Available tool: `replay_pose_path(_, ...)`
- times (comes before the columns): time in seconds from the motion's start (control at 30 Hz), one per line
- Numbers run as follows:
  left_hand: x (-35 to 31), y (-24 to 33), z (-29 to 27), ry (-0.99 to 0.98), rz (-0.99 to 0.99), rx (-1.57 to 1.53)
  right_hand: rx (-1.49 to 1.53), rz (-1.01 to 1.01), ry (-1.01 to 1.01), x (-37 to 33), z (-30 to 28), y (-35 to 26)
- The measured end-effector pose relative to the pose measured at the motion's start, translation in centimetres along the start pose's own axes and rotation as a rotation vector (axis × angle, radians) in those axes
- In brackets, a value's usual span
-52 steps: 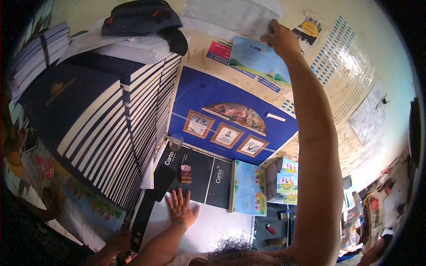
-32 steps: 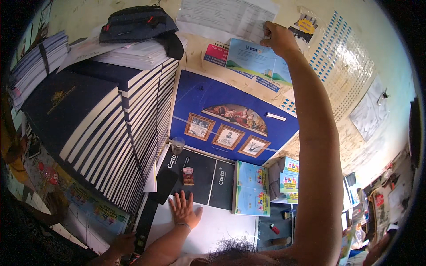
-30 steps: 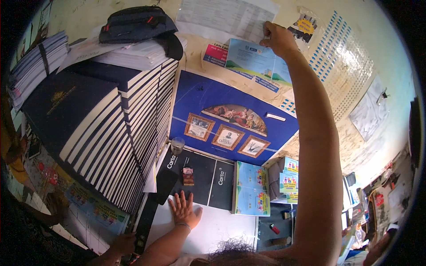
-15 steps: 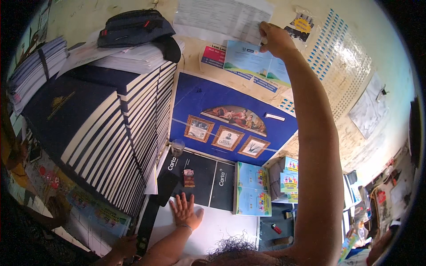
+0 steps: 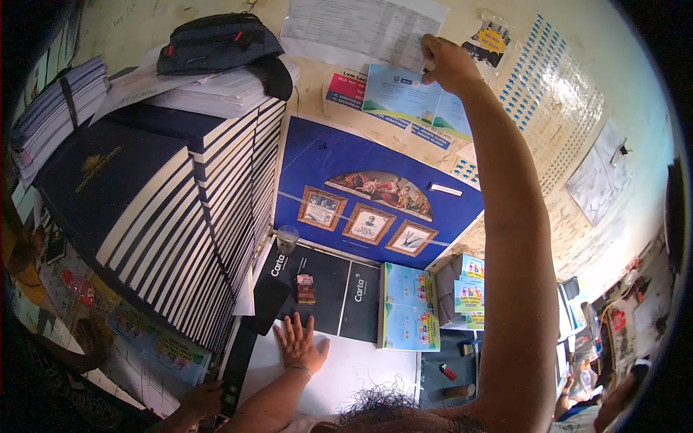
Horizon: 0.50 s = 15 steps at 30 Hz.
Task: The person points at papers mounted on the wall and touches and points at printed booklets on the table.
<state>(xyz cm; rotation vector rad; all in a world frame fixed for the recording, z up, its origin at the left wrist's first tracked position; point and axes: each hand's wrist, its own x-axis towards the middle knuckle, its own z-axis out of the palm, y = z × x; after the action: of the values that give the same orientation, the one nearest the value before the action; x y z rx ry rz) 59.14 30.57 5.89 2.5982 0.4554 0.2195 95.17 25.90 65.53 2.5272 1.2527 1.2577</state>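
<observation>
My right arm reaches up to the wall, and my right hand [image 5: 453, 66] is closed at the upper edge of a light-blue leaflet [image 5: 397, 92] with green hills printed on it. Thumb and curled fingers meet at that edge. Behind the leaflet is a red and blue printed sign [image 5: 346, 89], partly covered. Down on the desk, my left hand [image 5: 299, 346] lies flat with fingers spread on a white sheet [image 5: 354, 368]. Just beyond its fingertips are a small red-brown pack [image 5: 306, 289] and a flat black object [image 5: 272, 307].
Tall stacks of dark-blue bound books [image 5: 137, 209] rise at the left, topped by papers and a dark bag [image 5: 220, 45]. A cup [image 5: 287, 239] stands by the blue board [image 5: 307, 159]. Booklets [image 5: 409, 307] and a red lighter [image 5: 447, 372] lie right. Another person's hand [image 5: 204, 399] shows lower left.
</observation>
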Motion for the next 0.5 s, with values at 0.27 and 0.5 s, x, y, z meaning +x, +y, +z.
replay_pose_path(0.27,0.04,0.19,-0.08,-0.024,-0.010,0.041,-0.013,0.012,-0.033,-0.06,-0.35,-0.17)
replay_pose_path(0.5,-0.02,0.12,0.06,-0.010,-0.009,0.037,-0.037,0.013,-0.055,-0.03,-0.63,-0.41)
